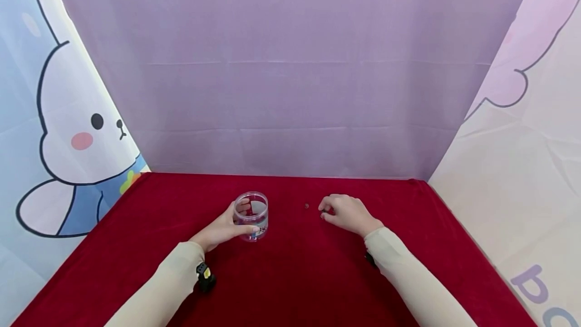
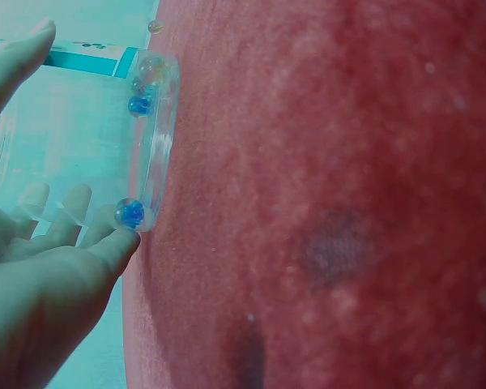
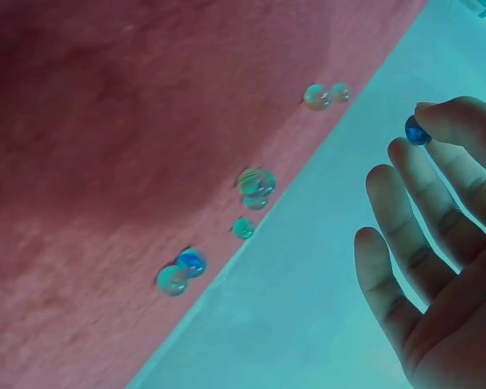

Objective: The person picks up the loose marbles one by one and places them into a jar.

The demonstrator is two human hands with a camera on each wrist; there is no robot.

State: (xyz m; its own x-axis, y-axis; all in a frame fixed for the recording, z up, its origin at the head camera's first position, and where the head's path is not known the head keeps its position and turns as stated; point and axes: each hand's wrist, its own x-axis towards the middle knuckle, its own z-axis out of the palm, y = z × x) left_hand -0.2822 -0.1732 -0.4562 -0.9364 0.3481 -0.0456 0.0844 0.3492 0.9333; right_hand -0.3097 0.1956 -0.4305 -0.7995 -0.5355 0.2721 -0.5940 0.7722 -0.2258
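My left hand (image 1: 225,226) grips a clear plastic jar (image 2: 73,138) around its side, thumb on the near wall and fingers behind. The jar's open mouth faces up, and a label with a teal band is on its wall. Several glass marbles lie at its bottom, among them a marble with a blue core (image 2: 130,212). To the right, my right hand (image 1: 348,212) pinches a blue marble (image 3: 417,130) between thumb and forefinger, the other fingers loosely extended. In the right wrist view, several clear marbles (image 3: 317,97) lie on the red cloth beyond the hand.
Red cloth (image 1: 290,276) covers the table. One small marble (image 1: 306,206) sits between the jar and my right hand. A lilac curtain (image 1: 281,74) hangs behind the table, with printed cloth panels (image 1: 77,115) at the sides.
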